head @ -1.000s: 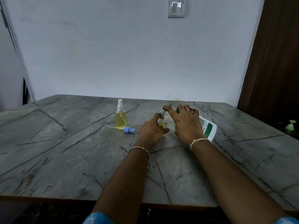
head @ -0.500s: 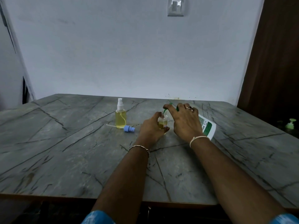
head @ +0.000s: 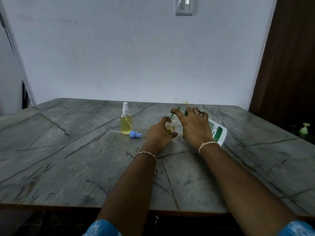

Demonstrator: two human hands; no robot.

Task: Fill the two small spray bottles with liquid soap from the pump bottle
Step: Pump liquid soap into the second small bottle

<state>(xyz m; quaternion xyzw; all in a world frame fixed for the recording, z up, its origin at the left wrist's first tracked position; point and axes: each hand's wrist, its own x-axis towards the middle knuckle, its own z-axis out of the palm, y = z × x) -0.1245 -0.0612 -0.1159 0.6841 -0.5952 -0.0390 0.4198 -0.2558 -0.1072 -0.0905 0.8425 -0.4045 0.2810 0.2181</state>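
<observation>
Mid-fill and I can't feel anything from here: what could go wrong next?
1. The green nozzle meets the narrow neck of the small open bottle; a slight slip would likely put soap on the left hand or the table.
2. The pump bottle is tilted under the right hand; pressing it could make its base slide.
3. The blue spray head lies loose beside the filled spray bottle, near the left hand; a sweep could knock either.
</observation>
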